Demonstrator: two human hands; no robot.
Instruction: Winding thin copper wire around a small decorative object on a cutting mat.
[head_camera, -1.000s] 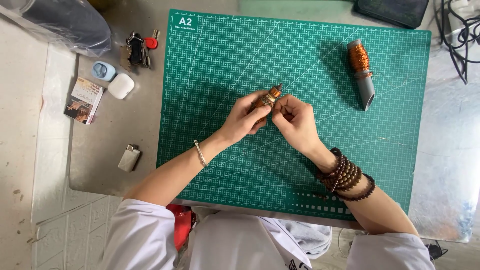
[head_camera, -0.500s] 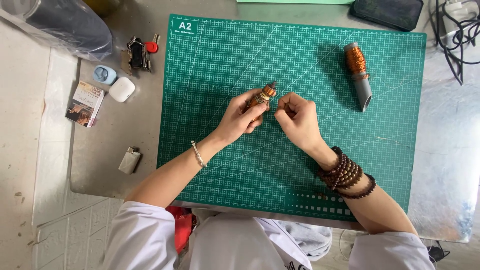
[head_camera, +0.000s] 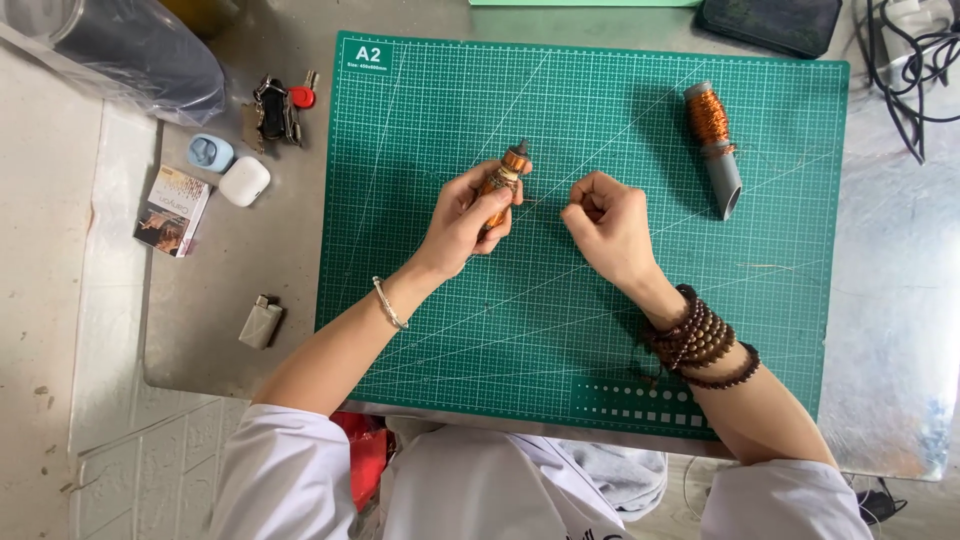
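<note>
My left hand (head_camera: 470, 215) grips a small copper-wound motor rotor (head_camera: 505, 178) above the green cutting mat (head_camera: 420, 330). Its shaft end points up and away from me. My right hand (head_camera: 605, 222) is closed a short way to the right of it, fingertips pinched together as if on a fine wire that I cannot make out clearly. A spool of copper wire on a grey tube (head_camera: 715, 145) lies on the mat at the upper right, beyond my right hand.
Left of the mat on the grey table lie a bunch of keys (head_camera: 275, 108), a blue case (head_camera: 210, 153), a white earbud case (head_camera: 243, 181), a small printed box (head_camera: 173, 210) and a metal lighter (head_camera: 261, 321). A dark pouch (head_camera: 770, 22) and black cables (head_camera: 915, 60) sit at the top right.
My hands have drawn apart: the right hand moved right, away from the rotor, while the left keeps holding it.
</note>
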